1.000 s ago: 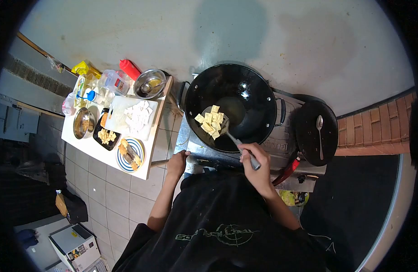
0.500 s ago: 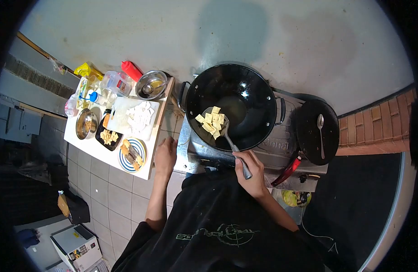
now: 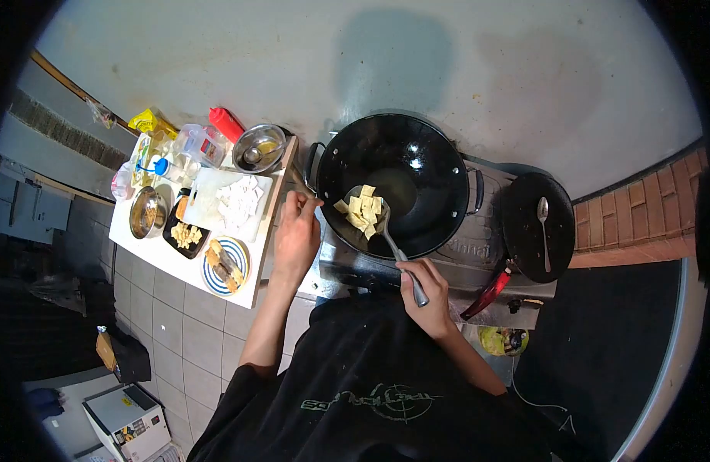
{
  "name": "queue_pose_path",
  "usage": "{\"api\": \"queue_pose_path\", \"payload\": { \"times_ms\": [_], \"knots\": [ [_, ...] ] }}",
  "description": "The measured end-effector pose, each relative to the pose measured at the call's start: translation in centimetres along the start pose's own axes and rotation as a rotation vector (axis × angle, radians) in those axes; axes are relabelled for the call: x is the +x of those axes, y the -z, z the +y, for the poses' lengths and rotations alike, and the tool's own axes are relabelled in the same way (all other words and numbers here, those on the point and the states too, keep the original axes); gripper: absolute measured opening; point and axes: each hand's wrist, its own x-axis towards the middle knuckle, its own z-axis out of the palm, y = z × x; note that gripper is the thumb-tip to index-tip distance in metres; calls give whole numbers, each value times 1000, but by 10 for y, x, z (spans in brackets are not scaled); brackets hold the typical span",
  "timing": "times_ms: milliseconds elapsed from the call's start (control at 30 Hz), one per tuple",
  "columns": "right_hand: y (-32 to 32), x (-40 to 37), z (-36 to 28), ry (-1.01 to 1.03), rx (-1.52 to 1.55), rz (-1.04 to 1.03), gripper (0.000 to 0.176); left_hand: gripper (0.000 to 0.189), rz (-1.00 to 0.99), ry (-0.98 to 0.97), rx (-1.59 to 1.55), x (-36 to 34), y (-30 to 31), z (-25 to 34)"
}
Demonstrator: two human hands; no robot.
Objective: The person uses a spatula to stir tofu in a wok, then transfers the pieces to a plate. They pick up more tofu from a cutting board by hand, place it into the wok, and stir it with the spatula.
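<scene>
A large black wok [image 3: 436,204] sits on the stove, with a shallow pool of oil in its bottom. My right hand [image 3: 426,296] grips the handle of a metal skimmer [image 3: 396,250], whose head rests over the wok's near-left side. Pale yellow cut pieces [image 3: 364,209], which look like fried tofu, are heaped on the skimmer. My left hand [image 3: 296,242] is raised beside the wok's left handle, holding nothing I can see. Its fingers are loosely bent and apart, one reaching toward the wok rim; contact cannot be made out.
The white table [image 3: 159,250] at left bears a cutting board [image 3: 205,196] with white pieces, a striped plate [image 3: 243,273], a black tray [image 3: 170,231], metal bowls [image 3: 272,163] and bottles. Right of the wok, a black pan [image 3: 524,231] with a spoon [image 3: 544,231] covers the other burner.
My left hand has risen from beside the table edge toward the wok's left handle, its fingers loosening. My right hand and the loaded skimmer stay almost in place.
</scene>
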Motion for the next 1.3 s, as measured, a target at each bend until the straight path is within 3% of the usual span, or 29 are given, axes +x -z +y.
{"api": "queue_pose_path", "payload": {
  "times_ms": [133,767,967,1300],
  "knots": [
    [-1,1,1,21,10,10,18,31,-76,-124,123,10,-6,3],
    [1,1,-2,-12,0,7,16,16,-81,-101,198,12,-33,8],
    [0,1,0,-7,13,13,16,17,-166,-93,182,10,-32,12],
    [0,1,1,-4,4,12,18,13,109,-94,74,1,-19,13]
  ]
}}
